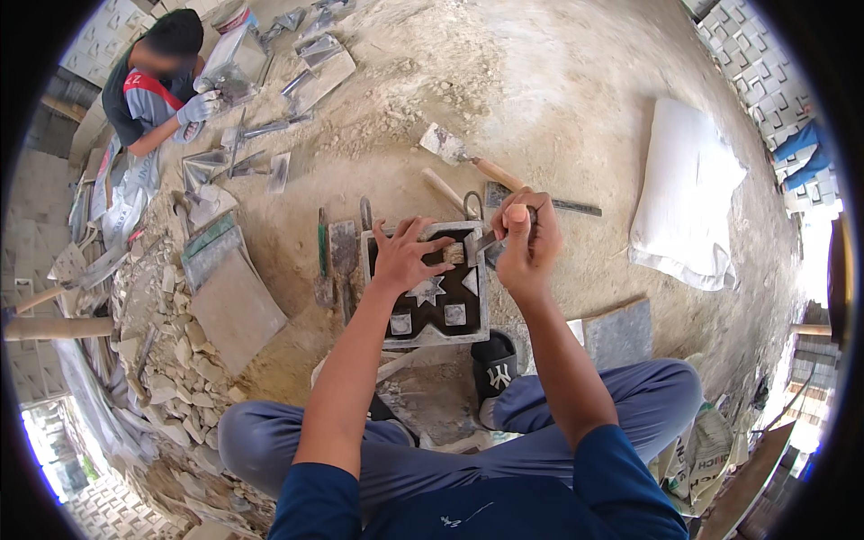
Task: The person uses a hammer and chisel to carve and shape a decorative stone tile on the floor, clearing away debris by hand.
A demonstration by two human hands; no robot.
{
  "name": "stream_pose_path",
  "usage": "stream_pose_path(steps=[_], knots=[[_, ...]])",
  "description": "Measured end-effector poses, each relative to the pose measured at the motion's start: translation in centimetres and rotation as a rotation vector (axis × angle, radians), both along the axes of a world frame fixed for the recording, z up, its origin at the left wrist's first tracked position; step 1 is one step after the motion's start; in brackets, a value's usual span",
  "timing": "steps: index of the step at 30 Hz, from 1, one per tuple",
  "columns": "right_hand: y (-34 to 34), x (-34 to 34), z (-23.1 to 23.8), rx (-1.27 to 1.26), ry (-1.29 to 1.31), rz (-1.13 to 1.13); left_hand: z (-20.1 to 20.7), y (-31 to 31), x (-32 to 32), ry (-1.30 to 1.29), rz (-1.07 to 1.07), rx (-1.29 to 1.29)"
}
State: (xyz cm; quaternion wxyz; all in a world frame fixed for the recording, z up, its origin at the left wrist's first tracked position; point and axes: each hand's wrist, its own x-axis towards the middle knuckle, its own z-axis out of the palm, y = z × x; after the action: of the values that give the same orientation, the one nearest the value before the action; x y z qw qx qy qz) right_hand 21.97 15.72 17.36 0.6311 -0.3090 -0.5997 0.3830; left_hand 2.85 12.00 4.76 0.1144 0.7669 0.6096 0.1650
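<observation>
The grey, square, dark-filled frame (484,310) lies before the feet. Left hand (409,256): fingers spread over it. Right hand (531,245): fingers closed around a flat metal-bladed tool (487,241). Light, controlled strokes should protect the rim.

This is a masonry workshop: a trowel (445,144) lies on the dusty floor (576,99). Rubble (184,360) lines its left edge; pale blocks (751,54) stand stacked along its right.
</observation>
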Motion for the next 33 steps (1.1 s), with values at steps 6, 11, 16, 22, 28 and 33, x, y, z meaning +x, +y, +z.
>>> stream_pose_path(steps=[6, 11, 16, 22, 28, 33], knots=[[0.2, -1.1, -1.9, -0.067, -0.174, -0.015, -0.6, 0.1, 0.0, 0.055, -0.006, 0.009], [0.5, -1.9, -1.1, 0.007, -0.271, 0.035, -0.7, 0.0, 0.0, 0.072, 0.005, 0.011], [0.7, -1.0, -4.1, 0.015, -0.429, 0.003, -0.5, 0.2, 0.3, 0.069, -0.025, 0.054], [1.7, -1.7, -2.7, -0.033, -0.406, -0.072, -0.5, 0.4, -0.4, 0.082, 0.002, 0.054], [2.2, -0.9, -3.0, -0.072, -0.438, -0.06, -0.8, 0.0, 0.1, 0.075, -0.006, 0.025], [2.0, -0.2, -3.4, 0.043, -0.274, -0.137, -0.1, 0.7, 0.2, 0.053, -0.027, 0.01]])
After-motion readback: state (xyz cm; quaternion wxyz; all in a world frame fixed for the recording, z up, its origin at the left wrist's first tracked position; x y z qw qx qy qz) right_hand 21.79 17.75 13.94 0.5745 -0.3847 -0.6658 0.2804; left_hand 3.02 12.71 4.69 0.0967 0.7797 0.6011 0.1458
